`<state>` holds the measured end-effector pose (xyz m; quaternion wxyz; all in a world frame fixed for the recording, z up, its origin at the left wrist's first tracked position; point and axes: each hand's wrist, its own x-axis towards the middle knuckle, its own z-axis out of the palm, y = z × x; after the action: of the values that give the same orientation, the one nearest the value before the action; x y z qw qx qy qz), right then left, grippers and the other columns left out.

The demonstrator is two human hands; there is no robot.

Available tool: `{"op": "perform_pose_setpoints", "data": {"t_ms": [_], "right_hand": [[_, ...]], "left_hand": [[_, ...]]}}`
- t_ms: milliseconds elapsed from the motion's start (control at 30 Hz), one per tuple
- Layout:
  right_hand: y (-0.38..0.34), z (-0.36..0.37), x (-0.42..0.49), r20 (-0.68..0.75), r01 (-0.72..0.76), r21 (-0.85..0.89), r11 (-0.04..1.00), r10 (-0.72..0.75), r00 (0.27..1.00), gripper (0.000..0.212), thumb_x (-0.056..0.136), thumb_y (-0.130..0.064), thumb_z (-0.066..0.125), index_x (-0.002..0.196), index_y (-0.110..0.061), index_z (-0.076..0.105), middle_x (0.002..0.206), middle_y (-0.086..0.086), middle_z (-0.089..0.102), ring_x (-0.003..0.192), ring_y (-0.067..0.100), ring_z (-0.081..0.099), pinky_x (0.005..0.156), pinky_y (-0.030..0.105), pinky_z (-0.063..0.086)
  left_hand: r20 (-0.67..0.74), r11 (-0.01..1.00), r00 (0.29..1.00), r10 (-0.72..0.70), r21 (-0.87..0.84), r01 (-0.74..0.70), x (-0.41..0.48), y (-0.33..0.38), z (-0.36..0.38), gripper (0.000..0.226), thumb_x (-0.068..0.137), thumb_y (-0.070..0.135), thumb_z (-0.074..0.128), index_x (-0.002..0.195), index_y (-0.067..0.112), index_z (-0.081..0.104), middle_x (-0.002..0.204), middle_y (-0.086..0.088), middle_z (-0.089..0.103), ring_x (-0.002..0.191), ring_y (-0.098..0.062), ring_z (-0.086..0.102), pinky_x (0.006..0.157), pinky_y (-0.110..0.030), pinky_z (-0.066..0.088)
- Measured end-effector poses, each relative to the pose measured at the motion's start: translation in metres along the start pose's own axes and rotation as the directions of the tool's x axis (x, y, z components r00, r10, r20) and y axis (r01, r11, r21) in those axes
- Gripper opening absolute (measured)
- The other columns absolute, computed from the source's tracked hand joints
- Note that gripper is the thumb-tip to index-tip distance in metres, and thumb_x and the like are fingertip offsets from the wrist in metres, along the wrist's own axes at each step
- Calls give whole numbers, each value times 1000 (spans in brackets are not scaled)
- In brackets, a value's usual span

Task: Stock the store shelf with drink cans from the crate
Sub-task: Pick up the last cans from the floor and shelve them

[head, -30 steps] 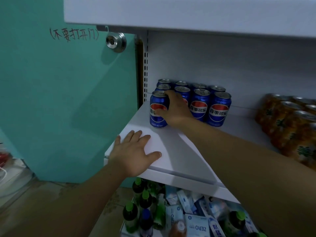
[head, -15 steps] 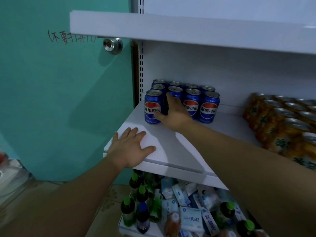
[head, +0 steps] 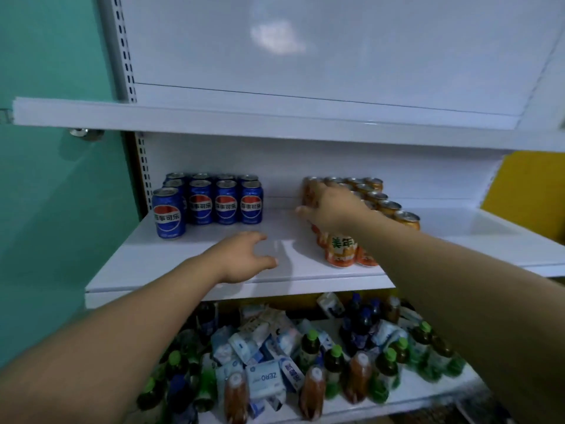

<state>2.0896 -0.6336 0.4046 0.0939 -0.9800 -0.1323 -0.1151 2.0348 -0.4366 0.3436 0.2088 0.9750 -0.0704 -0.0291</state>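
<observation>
Has right hand (head: 331, 209) against left flank of orange cans (head: 341, 249), upright block on shelf (head: 183, 264), running from fingers toward 4 o'clock; grip or mere touch, cannot tell through blur. Left hand (head: 244, 258) at 7 o'clock, fingers slack, empty, farther off. Blue cans (head: 226, 206) at 9 o'clock.

Blue cans (head: 226, 203) and orange cans (head: 341, 249) are standing in two groups on a white shelf (head: 189, 270).
The left hand (head: 241, 258) is hanging loosely curled and holding nothing, low over the shelf front between the groups. The right hand (head: 331, 208) is lying against the orange cans, its grip blurred.
</observation>
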Motion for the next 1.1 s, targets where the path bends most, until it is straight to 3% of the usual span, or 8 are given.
{"op": "perform_pose_setpoints", "data": {"t_ms": [233, 467, 633, 733, 833, 900, 1000, 1100], "right_hand": [[102, -31, -84, -29, -249, -62, 966, 248, 968, 72, 90, -60, 48, 148, -20, 31, 148, 10, 40, 132, 31, 40, 103, 43, 38], [212, -25, -179, 17, -513, -43, 857, 514, 857, 76, 92, -59, 48, 151, -17, 25, 153, 9, 33, 134, 31, 37, 106, 43, 39], [276, 12, -240, 87, -653, -56, 755, 656, 750, 72, 90, -61, 49, 145, -18, 35, 142, 11, 44, 124, 32, 46, 99, 45, 44], [309, 45, -270, 199, -711, -50, 702, 705, 681, 74, 91, -60, 47, 148, -17, 31, 148, 11, 38, 130, 31, 41, 102, 43, 41], [341, 85, -289, 286, -753, -49, 656, 731, 619, 68, 92, -59, 47, 144, -17, 36, 142, 10, 45, 120, 29, 49, 88, 38, 45], [360, 115, -295, 333, -782, -39, 622, 746, 577, 65, 92, -58, 49, 141, -17, 38, 135, 10, 48, 114, 28, 51, 89, 38, 47], [386, 162, -299, 410, -811, -32, 584, 748, 523, 69, 92, -56, 50, 146, -16, 33, 143, 11, 42, 125, 30, 46, 101, 39, 42], [406, 216, -299, 511, -821, -19, 570, 712, 482, 71, 94, -54, 48, 149, -13, 27, 150, 13, 34, 133, 32, 39, 106, 40, 38]], "left_hand": [[120, 958, 952, 282, 19, -286, -2, 119, 56, 76, 85, 56, 58, 148, 23, 30, 155, -2, 28, 139, -20, 30, 110, -29, 27], [307, 896, 845, 437, -60, -441, 3, 202, 146, 71, 86, 47, 62, 145, 19, 35, 150, -2, 35, 133, -20, 39, 107, -30, 34], [503, 902, 767, 398, -64, -426, 17, 231, 229, 79, 86, 51, 61, 150, 21, 24, 157, 0, 22, 140, -20, 31, 112, -35, 33], [609, 909, 714, 347, -30, -416, 27, 236, 280, 80, 88, 51, 59, 151, 20, 21, 159, -2, 17, 142, -22, 27, 113, -38, 30], [689, 929, 669, 278, -16, -369, 40, 235, 326, 84, 87, 51, 61, 152, 19, 19, 159, -3, 17, 140, -24, 31, 111, -36, 32], [722, 935, 646, 248, -4, -354, 51, 232, 355, 84, 85, 51, 62, 151, 18, 23, 158, -3, 21, 140, -23, 30, 109, -31, 30], [776, 948, 593, 213, -17, -318, 69, 227, 395, 71, 83, 45, 66, 143, 19, 38, 148, 2, 37, 133, -19, 40, 101, -23, 33], [811, 952, 560, 170, 12, -306, 89, 220, 439, 57, 71, 47, 68, 122, 24, 56, 131, 1, 53, 114, -21, 54, 96, -31, 44]]}}
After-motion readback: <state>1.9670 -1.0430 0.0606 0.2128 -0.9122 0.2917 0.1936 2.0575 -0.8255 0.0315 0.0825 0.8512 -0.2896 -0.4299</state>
